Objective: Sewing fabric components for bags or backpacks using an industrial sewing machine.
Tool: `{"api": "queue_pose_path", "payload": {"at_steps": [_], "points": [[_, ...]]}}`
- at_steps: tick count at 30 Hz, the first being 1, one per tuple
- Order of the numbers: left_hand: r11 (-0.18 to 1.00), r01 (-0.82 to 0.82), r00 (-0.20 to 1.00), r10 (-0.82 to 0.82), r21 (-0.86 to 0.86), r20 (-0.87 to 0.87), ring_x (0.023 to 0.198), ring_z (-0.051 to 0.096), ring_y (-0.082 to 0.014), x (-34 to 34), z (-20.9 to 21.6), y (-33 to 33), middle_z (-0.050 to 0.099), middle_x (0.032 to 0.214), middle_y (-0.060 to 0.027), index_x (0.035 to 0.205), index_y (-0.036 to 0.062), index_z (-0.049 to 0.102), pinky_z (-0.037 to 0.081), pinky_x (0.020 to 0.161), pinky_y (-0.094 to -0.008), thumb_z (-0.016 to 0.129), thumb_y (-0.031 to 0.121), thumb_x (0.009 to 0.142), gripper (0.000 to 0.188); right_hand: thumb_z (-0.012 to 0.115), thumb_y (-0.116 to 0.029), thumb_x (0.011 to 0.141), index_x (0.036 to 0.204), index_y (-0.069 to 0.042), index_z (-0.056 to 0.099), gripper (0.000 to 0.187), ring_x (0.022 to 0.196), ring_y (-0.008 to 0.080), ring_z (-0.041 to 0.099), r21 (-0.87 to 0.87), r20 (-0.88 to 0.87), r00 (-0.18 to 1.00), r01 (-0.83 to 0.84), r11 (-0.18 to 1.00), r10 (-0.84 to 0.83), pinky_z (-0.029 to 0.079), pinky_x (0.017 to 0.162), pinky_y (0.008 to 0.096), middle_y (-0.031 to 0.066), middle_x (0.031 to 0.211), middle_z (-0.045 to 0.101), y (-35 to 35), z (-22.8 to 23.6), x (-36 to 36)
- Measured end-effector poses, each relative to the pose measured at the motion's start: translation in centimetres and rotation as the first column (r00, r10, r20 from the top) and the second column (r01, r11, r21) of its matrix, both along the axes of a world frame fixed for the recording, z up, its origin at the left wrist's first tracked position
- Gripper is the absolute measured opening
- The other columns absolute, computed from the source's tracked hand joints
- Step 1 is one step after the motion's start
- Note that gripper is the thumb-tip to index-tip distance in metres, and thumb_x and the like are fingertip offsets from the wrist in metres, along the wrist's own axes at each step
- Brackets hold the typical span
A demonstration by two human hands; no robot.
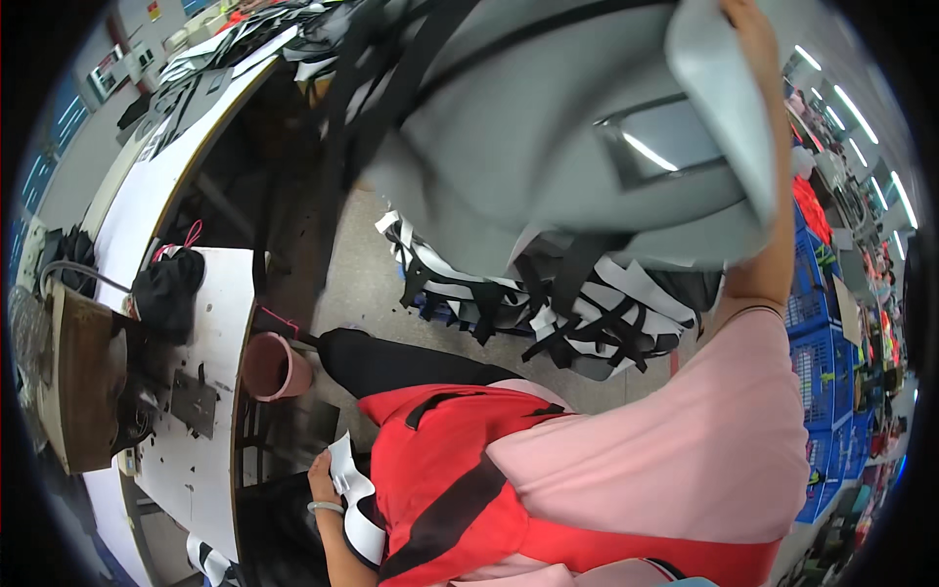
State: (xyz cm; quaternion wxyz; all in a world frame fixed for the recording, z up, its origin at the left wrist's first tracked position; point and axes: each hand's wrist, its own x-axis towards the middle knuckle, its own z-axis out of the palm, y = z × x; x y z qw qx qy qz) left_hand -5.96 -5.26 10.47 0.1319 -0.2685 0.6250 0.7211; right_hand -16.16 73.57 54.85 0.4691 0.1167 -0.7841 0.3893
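The grey bag point(509, 137) hangs toward 1 o'clock; its dangling black straps point(584, 269) could snag on the heap of strapped pieces point(626, 328) near 4 o'clock. The white strip point(349, 470), at 7 o'clock, might crease under the left hand's point(323, 479) closed pinch. The right hand point(749, 27), toward 2 o'clock, appears curled around the bag's edge, fingertips hidden; one-sided support could let it twist.

Right grip point(751, 27) on large grey bag point(509, 147)

The right arm point(763, 279) reaches far forward while the left forearm point(344, 556) sits low, fingers point(324, 464) gripping.
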Motion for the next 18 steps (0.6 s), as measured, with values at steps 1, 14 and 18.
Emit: {"api": "queue_pose_path", "payload": {"at_steps": [1,14,18], "points": [[0.997,0.071,0.997,-0.071,0.042,0.005,0.084,0.062,-0.0136,-1.5,-1.4,0.6,0.067,0.095,-0.0039,0.100,-0.0002,0.066,0.049,0.076,-0.0269,0.060,0.016,0.092,0.019,0.060,-0.019,0.093,0.117,-0.002,0.059,0.029,0.079,0.0068,0.054,0.101,0.041,0.990,0.130,0.986,-0.135,0.044,0.072,0.0219,-0.0019,0.091,0.062,13.3,3.2,5.1],[0.993,0.100,0.994,-0.102,0.055,0.027,0.088,0.063,-0.0163,-0.8,-2.3,-1.4,0.066,0.099,-0.0047,0.106,0.0010,0.064,0.048,0.079,-0.0293,0.058,0.020,0.092,0.025,0.068,-0.017,0.088,0.119,-0.010,0.056,0.034,0.089,0.0164,0.063,-0.673,0.709,0.651,0.512,0.533,0.271,0.053,0.075,0.0360,0.0027,0.102,0.065,18.4,-25.3,20.8],[0.997,0.076,0.997,-0.076,0.019,0.020,0.088,0.063,-0.0162,-0.5,-2.3,-1.1,0.066,0.098,-0.0047,0.106,0.0018,0.065,0.048,0.079,-0.0290,0.058,0.021,0.093,0.024,0.071,-0.016,0.083,0.113,-0.007,0.060,0.033,0.083,0.0180,0.063,-0.477,0.826,0.561,0.641,0.602,0.057,0.052,0.077,0.0341,0.0055,0.096,0.066,20.9,-24.7,20.5]]}}
